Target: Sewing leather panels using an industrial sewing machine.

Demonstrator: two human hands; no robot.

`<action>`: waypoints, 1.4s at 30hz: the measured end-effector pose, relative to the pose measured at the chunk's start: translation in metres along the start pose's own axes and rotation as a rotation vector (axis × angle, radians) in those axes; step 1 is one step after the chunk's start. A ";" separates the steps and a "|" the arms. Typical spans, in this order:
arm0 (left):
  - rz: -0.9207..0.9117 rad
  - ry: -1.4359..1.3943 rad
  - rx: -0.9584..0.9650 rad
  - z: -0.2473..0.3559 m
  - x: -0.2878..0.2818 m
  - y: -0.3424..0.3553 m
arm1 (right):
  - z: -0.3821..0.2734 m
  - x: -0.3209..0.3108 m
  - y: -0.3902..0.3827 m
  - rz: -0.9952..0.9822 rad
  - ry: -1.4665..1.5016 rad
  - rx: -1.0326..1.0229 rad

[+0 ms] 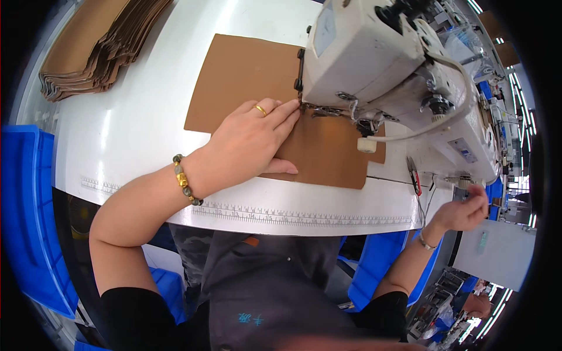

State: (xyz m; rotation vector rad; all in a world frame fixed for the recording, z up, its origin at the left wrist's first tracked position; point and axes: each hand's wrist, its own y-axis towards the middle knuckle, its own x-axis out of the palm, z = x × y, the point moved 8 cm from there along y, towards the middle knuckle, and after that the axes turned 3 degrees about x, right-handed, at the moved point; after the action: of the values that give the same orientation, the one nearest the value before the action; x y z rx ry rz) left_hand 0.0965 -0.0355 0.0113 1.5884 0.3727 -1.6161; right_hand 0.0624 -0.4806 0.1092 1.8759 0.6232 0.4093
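My left hand (260, 140) lies fingers extended on a brown sheet (240, 67), fingertips beside the needle area of a white sewing machine (363, 52), thumb spread lower on the sheet. The sheet lies partly under the machine head. My right hand (465, 210) is off the sheet at the table's right edge, fingers curled just below the machine's wheel (468, 180); whether anything is inside them is hidden. Red-handled thread snips (414, 175) lie on the table between the sheet and that hand.
A stack of brown pieces (96, 52) sits at the back left of the white table (82, 146), which has rulers along its front edge. Blue bins (26, 216) stand left and below the table. Other workstations and machinery fill the far right.
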 end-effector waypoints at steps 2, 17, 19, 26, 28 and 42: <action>-0.019 0.014 0.010 0.000 0.000 0.001 | -0.092 0.069 -0.040 -0.545 -0.071 -0.391; 0.003 0.110 -0.043 -0.002 0.001 0.001 | -0.162 0.216 -0.163 -1.033 -0.048 -0.629; 0.011 0.100 -0.047 -0.004 0.000 0.003 | -0.162 0.217 -0.164 -1.037 -0.046 -0.598; -0.120 0.154 -0.089 -0.008 0.006 0.003 | -0.158 0.220 -0.171 -0.950 0.015 -0.582; -0.120 0.149 -0.088 -0.008 0.006 0.003 | -0.157 0.219 -0.172 -0.963 0.048 -0.562; -0.104 0.157 -0.068 -0.007 0.002 0.005 | -0.178 0.215 -0.174 -1.097 0.251 -0.436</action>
State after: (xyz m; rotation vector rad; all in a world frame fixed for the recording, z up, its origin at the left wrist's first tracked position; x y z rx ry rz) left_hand 0.1050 -0.0348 0.0098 1.6733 0.5964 -1.5429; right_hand 0.0979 -0.1686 0.0127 0.8683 1.4694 0.0298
